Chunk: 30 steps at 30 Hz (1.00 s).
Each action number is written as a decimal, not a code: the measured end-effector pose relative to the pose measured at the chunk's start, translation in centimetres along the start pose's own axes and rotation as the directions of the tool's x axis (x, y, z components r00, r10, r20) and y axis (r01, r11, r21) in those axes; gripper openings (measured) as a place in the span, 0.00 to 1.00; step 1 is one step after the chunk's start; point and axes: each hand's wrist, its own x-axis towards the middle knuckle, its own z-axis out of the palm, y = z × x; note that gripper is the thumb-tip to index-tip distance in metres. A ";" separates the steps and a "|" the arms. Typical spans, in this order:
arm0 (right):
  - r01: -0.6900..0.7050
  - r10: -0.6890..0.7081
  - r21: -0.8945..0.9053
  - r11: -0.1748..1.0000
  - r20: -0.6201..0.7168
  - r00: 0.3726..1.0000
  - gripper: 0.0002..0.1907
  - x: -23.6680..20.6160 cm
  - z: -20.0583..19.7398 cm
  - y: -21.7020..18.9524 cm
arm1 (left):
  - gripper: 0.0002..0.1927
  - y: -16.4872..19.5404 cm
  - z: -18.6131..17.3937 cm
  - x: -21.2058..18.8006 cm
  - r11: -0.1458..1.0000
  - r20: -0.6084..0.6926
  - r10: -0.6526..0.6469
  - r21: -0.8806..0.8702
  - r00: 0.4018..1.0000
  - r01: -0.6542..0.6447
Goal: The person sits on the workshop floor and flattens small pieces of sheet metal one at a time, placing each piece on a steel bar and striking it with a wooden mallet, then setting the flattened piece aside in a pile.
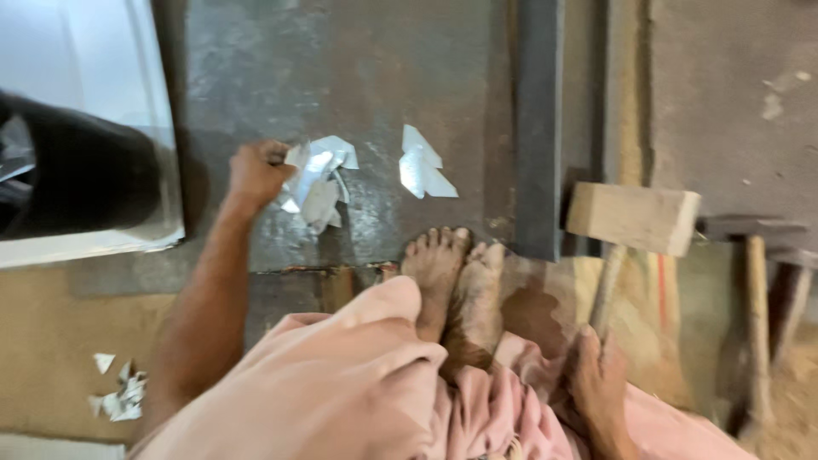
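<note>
My left hand [257, 173] reaches out over a dark metal plate [341, 85] on the floor and is closed on a bunch of shiny sheet-metal scraps [317, 183]. Another bright scrap [422, 166] lies loose on the plate to the right. My right hand [596, 379] rests low by my knee, gripping the handle of a wooden mallet [632, 217] whose block head lies past the plate's edge. My bare feet [452, 273] sit on the plate's near edge, with pink cloth [358, 383] over my legs.
A dark steel bar [537, 128] runs along the plate's right side. Two hammers [754, 281] lie at far right. A white sheet [77, 68] with a black object [77, 175] is at upper left. Small scraps [119, 392] litter the floor at lower left.
</note>
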 end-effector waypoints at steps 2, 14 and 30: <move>0.117 -0.121 -0.081 0.990 -0.040 0.992 0.16 0.0 -0.3 0.6 | 0.13 3.1 -0.2 -0.9 0.976 0.035 0.206 -0.080 0.978 -0.202; -0.088 0.087 0.073 0.993 0.012 0.996 0.22 -1.2 -1.8 -2.2 | 0.13 22.7 15.4 -6.1 0.686 0.230 0.497 -0.694 0.837 -0.217; 0.489 -0.481 -0.012 0.872 -0.203 0.853 0.07 -3.4 -3.1 -10.6 | 0.15 23.2 21.1 -5.3 0.616 0.491 0.304 -0.755 0.816 0.225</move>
